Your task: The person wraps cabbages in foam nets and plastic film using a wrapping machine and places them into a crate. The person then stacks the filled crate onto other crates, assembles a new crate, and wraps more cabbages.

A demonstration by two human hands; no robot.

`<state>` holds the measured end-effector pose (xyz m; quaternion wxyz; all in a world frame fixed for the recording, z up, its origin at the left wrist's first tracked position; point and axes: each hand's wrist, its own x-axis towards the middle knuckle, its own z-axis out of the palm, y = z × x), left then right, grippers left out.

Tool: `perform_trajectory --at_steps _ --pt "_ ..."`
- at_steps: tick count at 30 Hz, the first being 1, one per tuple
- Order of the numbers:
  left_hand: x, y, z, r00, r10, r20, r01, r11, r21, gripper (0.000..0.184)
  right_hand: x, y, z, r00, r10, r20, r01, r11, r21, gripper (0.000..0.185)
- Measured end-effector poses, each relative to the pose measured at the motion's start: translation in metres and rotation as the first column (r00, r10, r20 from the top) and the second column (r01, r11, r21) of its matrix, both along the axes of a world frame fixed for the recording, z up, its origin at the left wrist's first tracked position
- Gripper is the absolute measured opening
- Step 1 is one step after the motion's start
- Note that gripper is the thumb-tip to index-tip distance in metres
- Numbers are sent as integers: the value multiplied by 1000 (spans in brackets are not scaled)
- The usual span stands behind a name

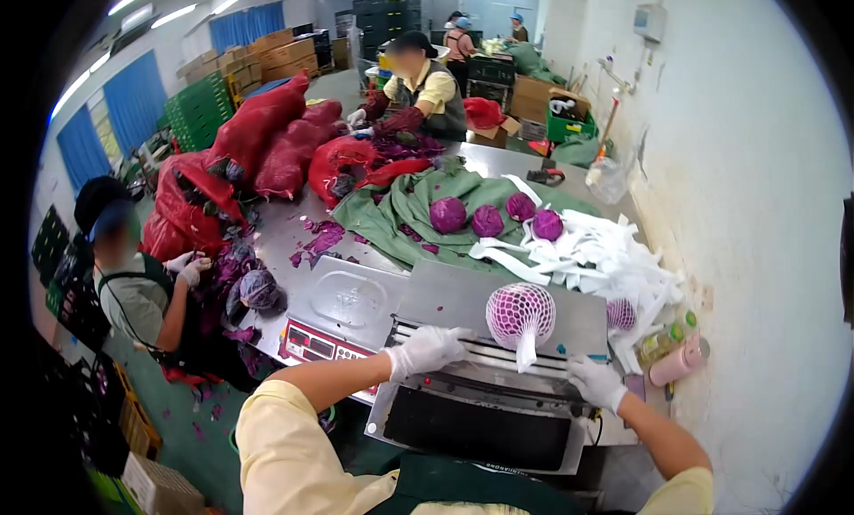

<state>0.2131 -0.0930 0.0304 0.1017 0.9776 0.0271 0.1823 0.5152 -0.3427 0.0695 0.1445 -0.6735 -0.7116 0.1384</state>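
A metal machine (498,444) with a black lower panel and long bars stands in front of me. My left hand (429,351), in a white glove, lies at the left part of the bars, fingers stretched to the right. At their right end, my gloved right hand (596,382) touches the machine's edge with its fingers apart. Between my hands, a purple cabbage in white foam netting (519,316) rests on the metal plate, and the net's gathered tail (527,351) hangs over the bars. No object shows in either hand.
Left are a red scale (311,343), red sacks (267,128) and a co-worker (133,284); another (427,88) works across the table. Bare cabbages (447,214) sit on green cloth (391,214). White netting (596,257), a netted cabbage (621,314) and bottles (680,362) are right.
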Motion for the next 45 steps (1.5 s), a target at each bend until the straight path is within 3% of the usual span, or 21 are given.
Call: perform_trajectory --at_steps 1,2,7,9,11,12,13,15,16,18,21,23,26,27,29,31,32,40,42,43,45 --pt "-5 0 -7 997 29 67 -7 952 -306 12 -4 -6 11 964 -172 -200 144 979 -146 6" --pt "-16 -20 55 907 80 -414 -393 515 -762 21 -11 -12 27 881 -288 -375 208 948 -240 6" --pt "-39 -21 110 988 137 67 63 27 -998 18 -17 -24 112 546 -327 -771 328 931 -162 3" --pt "-20 4 135 962 157 224 214 75 -974 19 -5 5 131 504 -232 -832 394 919 -18 2" --pt "5 26 151 954 106 281 162 607 -778 57 2 43 136 463 -191 -866 715 657 238 9" --pt "24 33 140 952 111 284 161 607 -778 57 24 59 111 467 -189 -864 711 661 240 9" --pt "51 45 116 955 32 294 165 768 -619 76 58 80 71 847 -235 -476 473 742 475 17" --pt "87 56 78 998 -64 8 63 931 -361 120 50 110 68 978 -82 193 9 936 352 36" --pt "97 49 58 993 -116 -4 106 924 -368 121 21 125 86 951 69 301 -111 986 126 46" --pt "111 49 43 987 -159 -18 141 915 -377 122 48 139 -27 974 221 -43 -191 912 363 71" --pt "123 53 36 994 -106 22 81 593 -801 104 21 145 -27 682 -64 -728 125 992 30 101" --pt "129 47 24 1000 -11 25 22 -228 -973 77 22 142 -2 650 -63 -757 16 998 -69 102" --pt "104 13 14 981 -151 -119 -140 -137 -981 68 -7 108 40 580 -98 -809 -163 959 -232 105" --pt "96 -2 6 977 -201 -74 -109 -172 -979 70 -28 87 62 360 -242 -901 -167 933 -318 105" --pt "60 -42 72 896 -424 -136 -392 -606 -692 75 -43 39 50 219 -442 -870 -163 862 -479 101" --pt "43 -52 33 666 -745 -45 -614 -513 -600 80 -50 -5 23 53 -750 -660 -292 620 -728 95" --pt "30 -81 32 756 -655 13 -606 -707 -364 85 -60 -19 13 3 -793 -609 -337 573 -747 92" --pt "-23 -163 -37 851 -518 -87 -502 -753 -425 83 -123 -77 -43 -208 -680 -704 -215 733 -645 73" --pt "-42 -162 -53 852 -302 -427 -511 -303 -805 84 -128 -87 -62 -202 -658 -726 -132 752 -645 68" --pt "-58 -177 -40 964 -123 -236 -263 -319 -911 85 -131 -96 -71 -131 -644 -754 -91 765 -637 66" --pt "-87 -174 -16 942 -8 -336 -319 294 -901 64 -130 -115 -92 473 -420 -774 -32 870 -491 62"
